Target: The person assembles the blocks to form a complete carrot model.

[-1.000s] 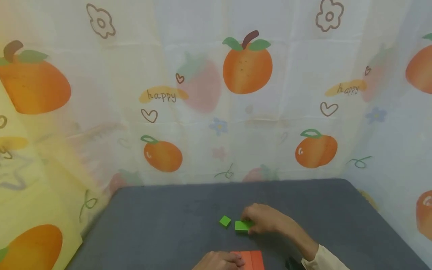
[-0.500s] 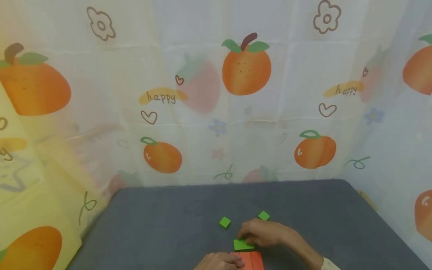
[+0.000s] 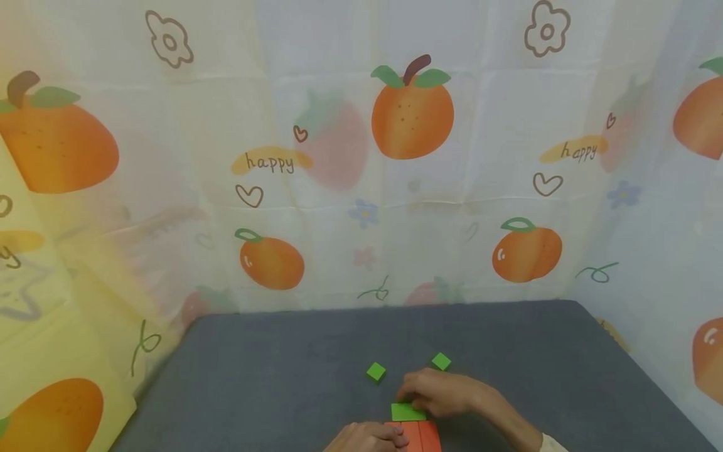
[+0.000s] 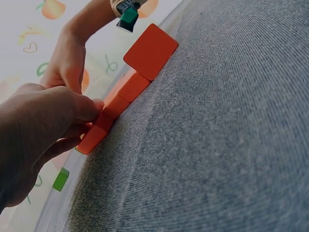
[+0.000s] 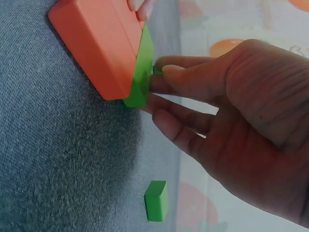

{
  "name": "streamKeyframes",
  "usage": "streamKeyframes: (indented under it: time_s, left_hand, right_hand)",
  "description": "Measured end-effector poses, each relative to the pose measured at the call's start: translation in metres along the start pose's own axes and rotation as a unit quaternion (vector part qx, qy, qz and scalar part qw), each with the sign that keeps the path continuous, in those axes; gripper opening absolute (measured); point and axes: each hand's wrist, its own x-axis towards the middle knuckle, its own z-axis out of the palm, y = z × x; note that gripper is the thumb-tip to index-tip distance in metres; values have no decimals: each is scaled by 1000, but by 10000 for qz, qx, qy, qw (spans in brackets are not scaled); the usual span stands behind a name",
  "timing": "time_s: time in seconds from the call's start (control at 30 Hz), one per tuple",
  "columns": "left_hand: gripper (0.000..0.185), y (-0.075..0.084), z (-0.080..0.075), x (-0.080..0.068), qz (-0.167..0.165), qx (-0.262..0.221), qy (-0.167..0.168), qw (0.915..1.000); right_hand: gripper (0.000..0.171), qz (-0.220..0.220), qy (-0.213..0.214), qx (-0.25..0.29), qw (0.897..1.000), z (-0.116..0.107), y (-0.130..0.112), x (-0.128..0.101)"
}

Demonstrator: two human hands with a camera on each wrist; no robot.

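Note:
Several orange-red blocks (image 3: pixel 420 434) lie side by side at the near edge of the head view. My left hand (image 3: pixel 367 437) grips their left end; in the left wrist view the thumb rests on the row (image 4: pixel 116 104) and the fingers lie behind it. A flat green block (image 3: pixel 408 412) lies along the far side of the orange ones. My right hand (image 3: pixel 437 391) is at that green block. In the right wrist view, its fairly straight fingers (image 5: pixel 166 87) touch the outer face of the green block (image 5: pixel 141 79), which sits flush against the orange block (image 5: pixel 94 46).
Two green cubes lie farther back on the grey table (image 3: pixel 271 376): one cube (image 3: pixel 376 372) to the left, the other cube (image 3: pixel 441 361) just beyond my right hand. A fruit-printed cloth (image 3: pixel 339 251) hangs behind the table.
My right hand has drawn the green block toward me, up to the orange blocks, uncovering the farther green cube. In the last half second little has moved; the left hand stays put.

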Motion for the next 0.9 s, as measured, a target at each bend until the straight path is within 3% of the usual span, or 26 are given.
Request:
streamKeyframes:
  time_s: [0.2, 0.6, 0.77, 0.9]
  left_hand:
    - [34, -1, -1, -1, -49, -95, -63, 9999]
    - [33, -1, -1, 0, 20, -4, -22, 10000]
    - [32, -2, 0, 0, 87, -31, 18, 10000]
    - [32, -1, 1, -1, 64, -140, 38, 9999]
  right_hand:
    - [30, -266, 13, -209, 9994, 2, 0, 3]
    - [31, -211, -103, -9, 9997, -1, 3, 0]
    - [31, 45, -40, 78, 10000, -5, 3, -7]
    - [35, 582, 402, -262, 9972, -16, 9, -19]
